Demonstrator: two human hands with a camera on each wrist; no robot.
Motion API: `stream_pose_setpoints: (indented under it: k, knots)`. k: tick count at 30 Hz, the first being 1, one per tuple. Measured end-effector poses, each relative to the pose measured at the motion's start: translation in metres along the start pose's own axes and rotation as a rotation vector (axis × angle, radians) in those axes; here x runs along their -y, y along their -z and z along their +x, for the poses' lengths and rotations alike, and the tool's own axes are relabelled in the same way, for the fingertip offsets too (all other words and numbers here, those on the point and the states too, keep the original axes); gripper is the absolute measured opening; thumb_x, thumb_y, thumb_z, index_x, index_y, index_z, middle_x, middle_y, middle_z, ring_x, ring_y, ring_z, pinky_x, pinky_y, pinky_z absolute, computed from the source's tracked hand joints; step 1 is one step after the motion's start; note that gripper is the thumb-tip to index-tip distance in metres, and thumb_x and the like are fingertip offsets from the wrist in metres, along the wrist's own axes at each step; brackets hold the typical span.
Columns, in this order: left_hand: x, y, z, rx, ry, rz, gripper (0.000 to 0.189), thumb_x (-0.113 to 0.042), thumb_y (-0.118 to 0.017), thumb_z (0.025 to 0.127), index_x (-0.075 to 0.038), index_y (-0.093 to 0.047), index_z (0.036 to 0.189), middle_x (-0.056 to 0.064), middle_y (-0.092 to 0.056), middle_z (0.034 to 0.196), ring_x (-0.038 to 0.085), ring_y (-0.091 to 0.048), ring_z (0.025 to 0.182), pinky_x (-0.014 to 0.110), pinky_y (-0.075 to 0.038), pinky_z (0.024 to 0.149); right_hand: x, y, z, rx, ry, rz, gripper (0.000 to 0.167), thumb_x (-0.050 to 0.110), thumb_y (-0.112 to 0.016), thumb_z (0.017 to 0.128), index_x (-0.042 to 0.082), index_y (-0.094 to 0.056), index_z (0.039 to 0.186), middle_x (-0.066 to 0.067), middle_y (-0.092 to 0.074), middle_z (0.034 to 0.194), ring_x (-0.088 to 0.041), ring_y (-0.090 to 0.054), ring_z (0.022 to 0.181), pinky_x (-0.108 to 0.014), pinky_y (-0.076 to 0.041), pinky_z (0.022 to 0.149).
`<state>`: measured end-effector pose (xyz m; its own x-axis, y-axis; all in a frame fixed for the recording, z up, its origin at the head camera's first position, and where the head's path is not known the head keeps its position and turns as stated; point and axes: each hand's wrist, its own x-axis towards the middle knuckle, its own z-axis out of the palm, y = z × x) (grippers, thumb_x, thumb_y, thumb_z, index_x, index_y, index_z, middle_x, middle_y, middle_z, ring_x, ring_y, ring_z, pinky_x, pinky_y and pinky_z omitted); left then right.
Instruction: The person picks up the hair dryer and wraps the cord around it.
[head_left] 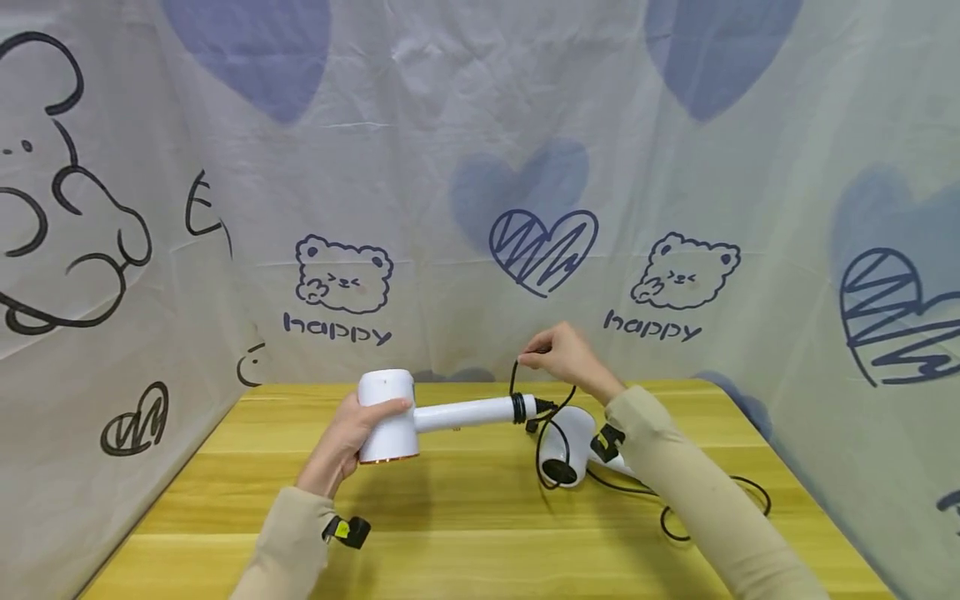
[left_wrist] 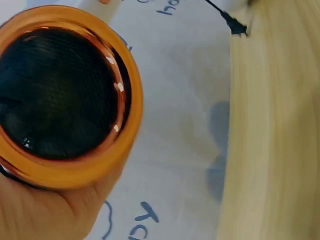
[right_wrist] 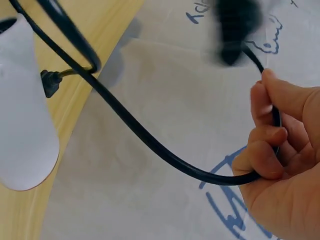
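My left hand [head_left: 348,429] grips a white hair dryer [head_left: 386,417] round its barrel, above the table, with the handle [head_left: 465,413] pointing right. In the left wrist view, the dryer's copper-coloured rim [left_wrist: 134,100] circles a dark mesh. My right hand [head_left: 566,358] is raised past the handle's end and pinches a black cord [right_wrist: 150,142]. The cord runs in a loop from the handle tip, where black bands sit. Below the right hand, a second white hair dryer [head_left: 573,429] lies on the table, partly behind the cord and sleeve. A blurred black piece [right_wrist: 237,30] appears in the right wrist view.
The wood-grain table [head_left: 450,533] carries the second dryer's black cord [head_left: 757,487], looped at the right. A black plug [left_wrist: 234,24] shows near the table's back edge. Behind and beside the table hangs a pale sheet [head_left: 435,167] with printed bears and hearts.
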<state>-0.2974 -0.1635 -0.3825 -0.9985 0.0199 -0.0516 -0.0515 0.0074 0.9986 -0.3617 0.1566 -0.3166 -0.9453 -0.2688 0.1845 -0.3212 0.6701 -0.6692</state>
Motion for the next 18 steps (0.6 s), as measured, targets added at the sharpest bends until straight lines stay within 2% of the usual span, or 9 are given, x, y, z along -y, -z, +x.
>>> stream_pose_setpoints:
  k: [3,8,11,14,18]
  knots:
    - [-0.002,-0.003,-0.002,-0.050,-0.064,0.064,0.074,-0.022,-0.077,0.082,-0.002,-0.035,0.139,0.017,-0.057,0.115,0.023,-0.065,0.084,0.040,-0.060,0.067,0.006,-0.002,-0.001,-0.018,0.021,-0.040,0.016,0.022,-0.070,0.091,0.010,-0.078,0.097,-0.008,-0.075,0.090,-0.020,-0.065,0.076,-0.026,-0.049,0.060]
    - [-0.001,-0.008,0.000,-0.161,-0.132,0.090,0.077,-0.021,-0.078,0.081,-0.002,-0.033,0.141,0.019,-0.052,0.120,0.023,-0.062,0.087,0.037,-0.059,0.066,0.013,-0.003,-0.003,-0.069,0.032,-0.056,0.017,0.020,-0.067,0.092,0.008,-0.078,0.101,-0.008,-0.076,0.091,-0.019,-0.066,0.076,-0.023,-0.046,0.058]
    - [0.002,-0.011,0.002,-0.210,-0.167,0.099,0.076,-0.019,-0.080,0.079,-0.001,-0.036,0.138,0.019,-0.052,0.118,0.024,-0.061,0.088,0.036,-0.059,0.067,0.016,-0.005,-0.005,-0.076,0.024,-0.041,0.018,0.017,-0.064,0.094,0.007,-0.077,0.103,-0.006,-0.076,0.091,-0.013,-0.058,0.068,-0.022,-0.043,0.055]
    - [0.008,-0.017,0.004,-0.261,-0.222,0.117,0.074,-0.018,-0.082,0.076,0.000,-0.040,0.134,0.018,-0.054,0.114,0.025,-0.061,0.089,0.034,-0.058,0.068,0.019,-0.007,-0.007,-0.082,0.024,-0.012,0.019,0.015,-0.062,0.095,0.006,-0.076,0.105,-0.006,-0.076,0.090,-0.013,-0.052,0.060,-0.022,-0.039,0.050]
    - [0.015,-0.025,0.006,-0.338,-0.286,0.162,0.074,-0.018,-0.084,0.072,-0.001,-0.044,0.132,0.017,-0.058,0.109,0.026,-0.060,0.090,0.032,-0.056,0.070,0.022,-0.010,-0.010,-0.100,0.036,-0.016,0.020,0.015,-0.062,0.096,0.007,-0.076,0.108,-0.004,-0.076,0.088,-0.015,-0.057,0.062,-0.022,-0.038,0.048]
